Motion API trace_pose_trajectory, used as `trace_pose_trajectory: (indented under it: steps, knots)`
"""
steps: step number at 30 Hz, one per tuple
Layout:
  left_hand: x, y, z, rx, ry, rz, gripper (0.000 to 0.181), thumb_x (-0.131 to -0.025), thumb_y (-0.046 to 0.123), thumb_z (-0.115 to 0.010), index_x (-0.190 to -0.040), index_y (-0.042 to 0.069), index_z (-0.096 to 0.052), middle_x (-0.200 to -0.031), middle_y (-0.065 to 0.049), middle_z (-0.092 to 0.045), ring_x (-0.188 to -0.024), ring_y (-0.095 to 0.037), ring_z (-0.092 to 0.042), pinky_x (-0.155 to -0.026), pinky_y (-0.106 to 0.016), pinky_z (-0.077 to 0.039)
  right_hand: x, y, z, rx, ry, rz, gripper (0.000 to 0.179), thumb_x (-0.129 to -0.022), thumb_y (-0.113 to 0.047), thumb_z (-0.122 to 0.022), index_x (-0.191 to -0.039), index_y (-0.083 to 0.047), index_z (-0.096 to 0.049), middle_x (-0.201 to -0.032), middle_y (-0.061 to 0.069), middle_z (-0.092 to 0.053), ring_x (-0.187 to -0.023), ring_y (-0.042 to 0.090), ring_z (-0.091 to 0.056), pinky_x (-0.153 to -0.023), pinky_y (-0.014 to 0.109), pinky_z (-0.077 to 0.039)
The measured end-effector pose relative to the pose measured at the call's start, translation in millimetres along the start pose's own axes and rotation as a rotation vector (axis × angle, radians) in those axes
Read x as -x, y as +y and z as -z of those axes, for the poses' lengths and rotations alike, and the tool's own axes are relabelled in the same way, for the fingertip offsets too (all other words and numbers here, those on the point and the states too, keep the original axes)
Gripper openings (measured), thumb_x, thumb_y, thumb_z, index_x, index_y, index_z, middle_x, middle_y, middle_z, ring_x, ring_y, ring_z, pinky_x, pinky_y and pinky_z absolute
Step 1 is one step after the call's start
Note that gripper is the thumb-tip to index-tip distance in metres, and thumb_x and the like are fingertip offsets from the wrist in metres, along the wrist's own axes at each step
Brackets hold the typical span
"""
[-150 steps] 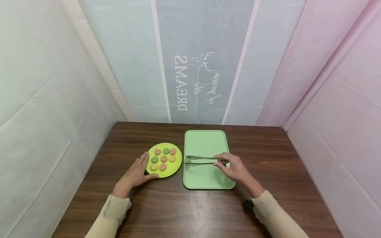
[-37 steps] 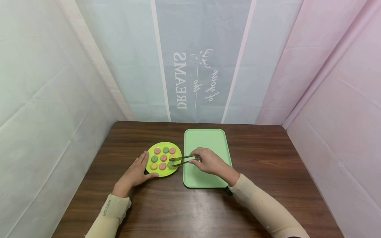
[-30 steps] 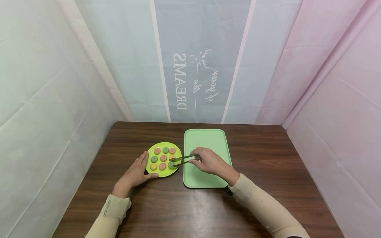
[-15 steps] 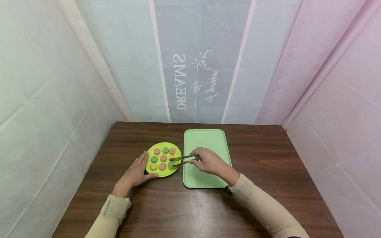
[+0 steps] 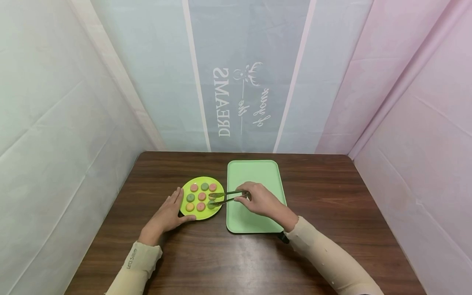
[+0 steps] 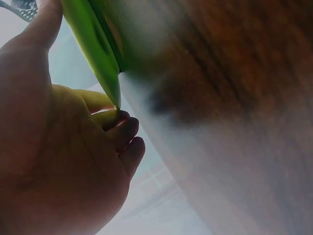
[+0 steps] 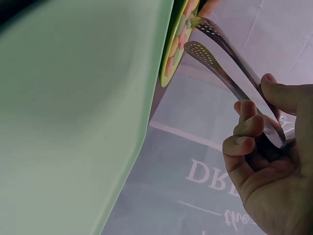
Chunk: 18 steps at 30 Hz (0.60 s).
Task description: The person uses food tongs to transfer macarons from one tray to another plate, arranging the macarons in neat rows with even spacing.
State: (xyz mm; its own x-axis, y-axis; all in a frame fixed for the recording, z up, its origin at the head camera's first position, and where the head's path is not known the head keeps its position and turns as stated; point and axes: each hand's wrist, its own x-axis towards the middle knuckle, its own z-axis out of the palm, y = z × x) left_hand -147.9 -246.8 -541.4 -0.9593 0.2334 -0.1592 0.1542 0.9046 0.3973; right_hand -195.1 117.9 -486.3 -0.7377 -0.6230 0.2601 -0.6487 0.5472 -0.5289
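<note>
My left hand (image 5: 167, 211) rests at the left side of a yellow-green plate (image 5: 209, 214), fingers and thumb spread along its edge. In the left wrist view, the fingertips (image 6: 115, 117) touch the plate's rim. Round macarons in pink, green and yellow lie on the plate in rows. My right hand (image 5: 263, 200), over the tray, holds metal tongs (image 7: 225, 41) between thumb and fingers. Their perforated tips stand apart above the plate's right side. A green macaron (image 5: 211, 206) lies on the plate by the lower tip, and the tongs partly cover a yellow macaron beside it.
A light green rectangular tray (image 5: 254, 172) lies just right of the plate, under the right hand. Both rest on a dark wooden table (image 5: 324, 192). A printed fabric backdrop (image 5: 247, 49) stands behind the table's far edge, with pale fabric on both sides.
My right hand has moved left, bringing the tongs from over the tray to the plate. The green macaron they carried now lies on the plate, and their tips have parted. The left hand stays put.
</note>
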Motion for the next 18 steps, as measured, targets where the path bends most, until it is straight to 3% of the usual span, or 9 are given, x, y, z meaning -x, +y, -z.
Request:
trace_pose_trajectory:
  steps: [9, 18]
  knots:
    - [-0.9, 1.2, -0.3, 0.002, 0.002, -0.002, 0.121, -0.096, 0.067, -0.07, -0.169, -0.007, -0.01, -0.176, -0.032, -0.006, -0.163, -0.049, -0.01, -0.133, -0.062, -0.014, 15.6, 8, 8, -0.092, 0.074, -0.067, 0.02, -0.101, -0.026, -0.079, -0.117, -0.013, -0.079, -0.089, -0.009, -0.065, -0.07, 0.004, -0.057, -0.061, 0.026, -0.054]
    - [-4.2, 0.6, 2.3, -0.024, 0.02, -0.013, 0.119, -0.096, 0.073, -0.066, -0.17, -0.005, -0.014, -0.177, -0.029, -0.009, -0.164, -0.046, -0.011, -0.134, -0.061, -0.01, 36.4, 23, 14, -0.165, 0.216, -0.116, 0.026, -0.101, -0.024, -0.08, -0.122, -0.011, -0.079, -0.1, -0.005, -0.071, -0.082, 0.007, -0.067, -0.072, 0.03, -0.063]
